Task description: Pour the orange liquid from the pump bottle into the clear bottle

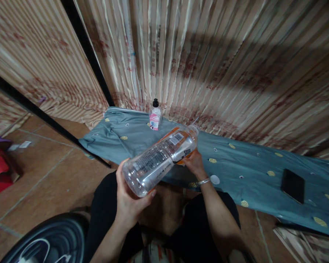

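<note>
Head view, left hand [128,199] cupping tilted bottle [160,157] base — right hand [193,162] at neck

No wording can be read: the clear plastic bottle [160,157] carries a barcode and fine print, seemingly too blurred; the small pink-labelled bottle [155,117] likewise.

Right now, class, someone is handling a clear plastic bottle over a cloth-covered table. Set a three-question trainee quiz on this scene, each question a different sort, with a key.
1. True or false: the clear plastic bottle stands upright on the teal cloth.
2. Which hand grips the bottle's base: A left hand, B right hand?
3. Fill in: the flat dark thing lying on the cloth to the right is a ____.

Key: 1 false, it is held tilted in the air; 2 A; 3 phone.
</note>
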Motion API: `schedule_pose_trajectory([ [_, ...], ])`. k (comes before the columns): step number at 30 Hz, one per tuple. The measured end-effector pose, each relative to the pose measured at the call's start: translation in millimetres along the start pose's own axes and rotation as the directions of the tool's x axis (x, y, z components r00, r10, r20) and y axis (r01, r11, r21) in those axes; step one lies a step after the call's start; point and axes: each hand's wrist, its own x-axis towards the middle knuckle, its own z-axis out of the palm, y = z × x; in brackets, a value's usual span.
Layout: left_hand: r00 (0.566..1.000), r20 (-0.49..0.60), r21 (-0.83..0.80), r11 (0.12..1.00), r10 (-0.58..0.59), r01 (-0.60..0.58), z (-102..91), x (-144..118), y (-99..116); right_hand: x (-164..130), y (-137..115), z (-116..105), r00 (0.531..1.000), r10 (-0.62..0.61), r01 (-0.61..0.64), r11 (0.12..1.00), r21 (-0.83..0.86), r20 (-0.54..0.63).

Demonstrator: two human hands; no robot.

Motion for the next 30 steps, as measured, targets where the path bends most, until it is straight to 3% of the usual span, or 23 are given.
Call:
schedule_pose_trajectory([
  [24,0.998,-0.017,-0.034,0.998,-0.060,0.060,-5.7,-2.3,-10.1,0.2,1.1,-1.2,1.000,-0.013,0.013,0.999,-0.039,-0.013],
  [30,0.996,-0.011,-0.033,0.995,-0.089,0.089,-7.1,-1.0,-11.9,0.0,-6.5,-4.1,0.996,-0.090,0.089,0.992,-0.093,-0.004],
])
